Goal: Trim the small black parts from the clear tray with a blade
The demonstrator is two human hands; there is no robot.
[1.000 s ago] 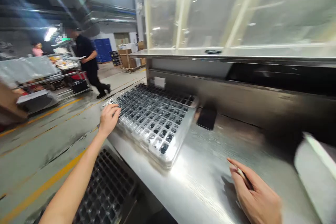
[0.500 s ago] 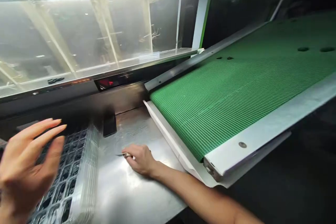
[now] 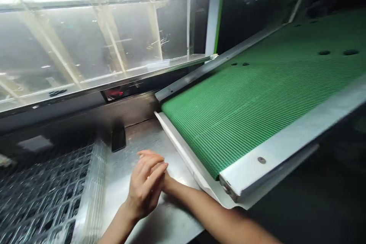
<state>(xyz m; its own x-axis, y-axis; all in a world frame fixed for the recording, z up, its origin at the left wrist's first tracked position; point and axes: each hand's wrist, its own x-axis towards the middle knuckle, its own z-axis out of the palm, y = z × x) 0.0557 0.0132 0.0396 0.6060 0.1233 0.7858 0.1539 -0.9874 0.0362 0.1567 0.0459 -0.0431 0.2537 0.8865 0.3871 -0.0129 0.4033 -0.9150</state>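
My left hand (image 3: pixel 144 187) hovers over the steel table (image 3: pixel 122 171) with its fingers stretched out and close together. It holds nothing and lies across my right hand (image 3: pixel 167 182), which rests on the table and is almost wholly covered. The right hand's fingers and anything in them are hidden. To the left, a stack of clear plastic trays (image 3: pixel 54 198) with small black parts in their cells sits on the table, apart from both hands.
A green ribbed conveyor belt (image 3: pixel 257 91) in a metal frame slopes up to the right, carrying a few small black parts (image 3: pixel 323 52). A flat black object (image 3: pixel 118 139) lies at the table's back. Behind it runs a clear machine guard (image 3: pixel 85 42).
My left hand has swung right from above the trays to over my right hand, hiding the thin tool the right hand held. The view has shifted slightly.
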